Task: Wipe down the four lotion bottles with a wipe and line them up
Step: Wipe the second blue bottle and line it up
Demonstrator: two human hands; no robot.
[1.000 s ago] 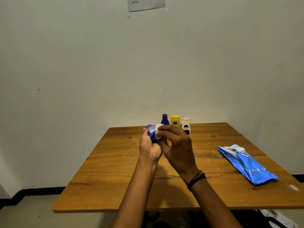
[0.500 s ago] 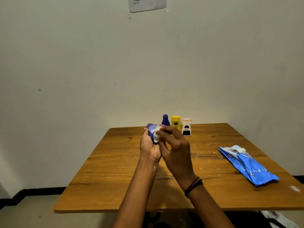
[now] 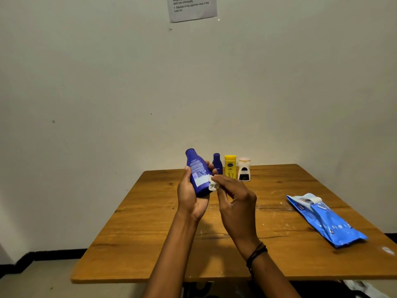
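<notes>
Half a second ago the large blue bottle sat low behind the fingers. Now it stands nearly upright, cap tipped left, with its back label toward the camera, the print too fine to read. The left hand curls round its lower half, and the right hand pinches a crumpled wipe against its lower right edge. Behind them on the table stand a small blue bottle marked NIVEA, a yellow bottle and a white bottle in a row.

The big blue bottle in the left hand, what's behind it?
The left hand cradles the big blue bottle from behind, fingertips showing at its right edge. Beyond it only wall shows. Its far side is covered.
</notes>
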